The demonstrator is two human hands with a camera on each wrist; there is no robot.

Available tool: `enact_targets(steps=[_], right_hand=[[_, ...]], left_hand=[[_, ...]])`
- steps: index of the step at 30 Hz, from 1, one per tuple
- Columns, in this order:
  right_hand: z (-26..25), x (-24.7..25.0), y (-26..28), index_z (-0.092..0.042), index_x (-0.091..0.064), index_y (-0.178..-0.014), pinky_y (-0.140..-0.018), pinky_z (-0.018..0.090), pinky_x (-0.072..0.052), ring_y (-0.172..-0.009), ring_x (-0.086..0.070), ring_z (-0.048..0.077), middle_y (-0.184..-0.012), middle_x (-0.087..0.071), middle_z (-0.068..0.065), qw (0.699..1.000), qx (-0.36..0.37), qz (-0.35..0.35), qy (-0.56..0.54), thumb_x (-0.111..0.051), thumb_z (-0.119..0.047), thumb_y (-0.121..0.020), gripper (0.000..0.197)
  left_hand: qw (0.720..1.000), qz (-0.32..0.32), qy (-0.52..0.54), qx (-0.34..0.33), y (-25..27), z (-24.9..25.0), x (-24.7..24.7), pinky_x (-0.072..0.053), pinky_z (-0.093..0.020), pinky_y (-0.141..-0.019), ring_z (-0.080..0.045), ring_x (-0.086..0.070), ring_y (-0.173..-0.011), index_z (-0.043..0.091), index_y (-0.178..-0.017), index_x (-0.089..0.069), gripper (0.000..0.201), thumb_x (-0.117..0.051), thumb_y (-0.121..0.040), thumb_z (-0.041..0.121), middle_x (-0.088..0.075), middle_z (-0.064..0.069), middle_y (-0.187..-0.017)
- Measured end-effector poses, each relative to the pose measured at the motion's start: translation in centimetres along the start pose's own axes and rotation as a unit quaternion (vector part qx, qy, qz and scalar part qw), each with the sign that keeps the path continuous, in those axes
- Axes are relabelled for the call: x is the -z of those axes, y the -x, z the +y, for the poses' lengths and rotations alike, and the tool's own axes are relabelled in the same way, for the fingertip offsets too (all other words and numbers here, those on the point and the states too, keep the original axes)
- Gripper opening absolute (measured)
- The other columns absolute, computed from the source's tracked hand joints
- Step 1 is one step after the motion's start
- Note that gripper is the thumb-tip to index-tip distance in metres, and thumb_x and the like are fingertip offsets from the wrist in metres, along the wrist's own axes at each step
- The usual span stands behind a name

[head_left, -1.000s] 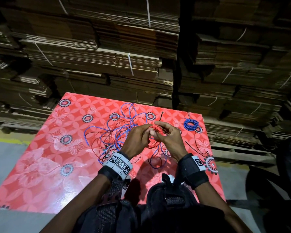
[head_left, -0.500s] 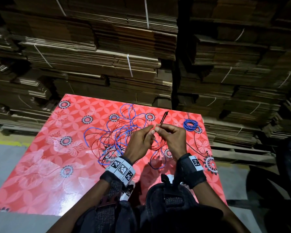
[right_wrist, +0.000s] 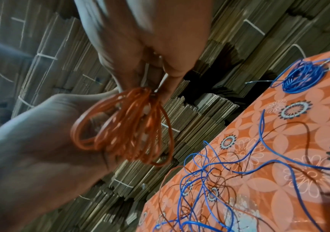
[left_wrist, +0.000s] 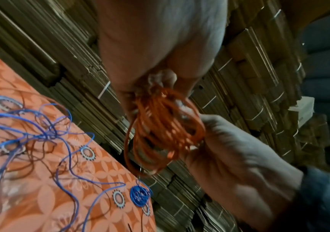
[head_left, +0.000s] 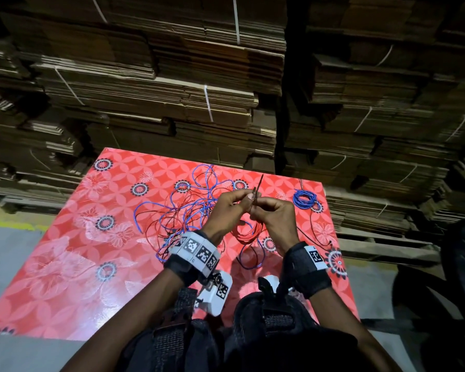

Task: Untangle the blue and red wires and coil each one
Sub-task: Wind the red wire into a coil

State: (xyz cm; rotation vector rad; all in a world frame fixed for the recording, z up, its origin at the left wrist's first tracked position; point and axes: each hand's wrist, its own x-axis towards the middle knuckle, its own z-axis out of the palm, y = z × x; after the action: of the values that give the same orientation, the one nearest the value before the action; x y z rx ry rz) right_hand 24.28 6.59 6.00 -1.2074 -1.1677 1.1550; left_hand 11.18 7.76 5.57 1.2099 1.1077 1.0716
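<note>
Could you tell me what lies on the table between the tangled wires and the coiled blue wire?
In the head view, both hands, left hand and right hand, hold the red coil above that stretch, between the tangle and the blue coil.

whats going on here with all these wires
A person is sorting wires on a red flowered table. Both hands, the left hand and the right hand, pinch the top of a red coil held above the table, with a wire end poking up between the fingertips. One blue coil already lies at the table's far right. A loose tangle of blue and red wires is still spread on the table.
</note>
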Motion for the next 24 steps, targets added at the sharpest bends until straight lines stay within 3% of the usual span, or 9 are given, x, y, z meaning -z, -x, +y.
enact_targets(steps=[3, 7, 10, 14, 17, 19, 24], right_hand=[[0.0, -0.3, -0.1, 0.004, -0.073, -0.095, -0.061, 0.024, -0.052, -0.062, -0.063, 0.01, -0.075, -0.071, 0.009, 1.0, -0.008, 0.016, -0.015, -0.073, 0.009, -0.079, 0.017], [0.4, -0.9, -0.1, -0.01, -0.074, -0.085, -0.065, 0.027, -0.055, -0.066, -0.064, 0.014, -0.071, -0.072, 0.002, 0.999, -0.012, 0.036, -0.026, -0.074, 0.011, -0.075, 0.023], [0.5, -1.1, 0.1, -0.011, -0.073, -0.084, -0.068, 0.03, -0.057, -0.07, -0.065, 0.017, -0.073, -0.072, 0.004, 0.998, -0.006, 0.063, -0.029, -0.076, 0.009, -0.076, 0.021], [0.7, -1.3, 0.3, 0.001, -0.071, -0.082, -0.067, 0.03, -0.056, -0.068, -0.066, 0.017, -0.075, -0.071, 0.011, 0.994, 0.017, 0.109, -0.024, -0.079, 0.002, -0.077, 0.009], [0.7, -1.2, 0.2, 0.001, -0.071, -0.08, -0.07, 0.034, -0.057, -0.073, -0.066, 0.02, -0.081, -0.07, 0.019, 0.991, 0.041, 0.125, -0.005, -0.082, -0.005, -0.075, 0.013], [0.2, -1.1, 0.1, 0.002, -0.072, -0.08, -0.071, 0.033, -0.056, -0.073, -0.065, 0.018, -0.078, -0.07, 0.015, 0.991, 0.044, 0.127, -0.005, -0.081, -0.004, -0.076, 0.012], [-1.4, 0.0, -0.4, -0.005, -0.071, -0.078, -0.071, 0.032, -0.055, -0.071, -0.063, 0.014, -0.073, -0.07, 0.004, 0.989, 0.058, 0.134, -0.034, -0.079, -0.002, -0.077, 0.008]], left_hand=[[0.994, 0.087, 0.066, -0.004, 0.7, 0.0, -1.1, -0.044, -0.018, -0.047, 0.0, -0.059, -0.061, 0.012, -0.103, -0.073, 0.017, -0.059, -0.097, 0.02, -0.066, 0.008, -0.076], [0.977, 0.166, 0.133, 0.016, 1.0, 0.4, -2.0, -0.038, -0.014, -0.042, -0.001, -0.054, -0.05, 0.007, -0.099, -0.073, 0.015, -0.06, -0.094, 0.015, -0.066, -0.003, -0.076], [0.973, 0.18, 0.139, 0.031, 1.0, 0.5, -1.9, -0.04, -0.015, -0.043, -0.002, -0.059, -0.055, 0.007, -0.098, -0.074, 0.016, -0.062, -0.094, 0.016, -0.07, -0.006, -0.08], [0.968, 0.189, 0.154, 0.054, 0.9, 0.6, -1.6, -0.044, -0.017, -0.044, -0.006, -0.066, -0.069, 0.005, -0.097, -0.075, 0.017, -0.064, -0.093, 0.017, -0.074, -0.008, -0.089], [0.968, 0.194, 0.154, 0.051, 1.0, 0.6, -1.6, -0.044, -0.017, -0.043, -0.004, -0.067, -0.072, 0.005, -0.098, -0.075, 0.016, -0.064, -0.093, 0.015, -0.075, -0.007, -0.092], [0.966, 0.204, 0.152, 0.05, 0.9, 0.5, -1.5, -0.043, -0.017, -0.043, -0.002, -0.066, -0.074, 0.002, -0.103, -0.074, 0.018, -0.065, -0.092, 0.014, -0.074, -0.007, -0.096], [0.966, 0.206, 0.147, 0.053, 1.1, 0.1, -1.0, -0.045, -0.016, -0.042, 0.006, -0.065, -0.067, 0.006, -0.108, -0.07, 0.017, -0.061, -0.094, 0.009, -0.072, -0.001, -0.086]])
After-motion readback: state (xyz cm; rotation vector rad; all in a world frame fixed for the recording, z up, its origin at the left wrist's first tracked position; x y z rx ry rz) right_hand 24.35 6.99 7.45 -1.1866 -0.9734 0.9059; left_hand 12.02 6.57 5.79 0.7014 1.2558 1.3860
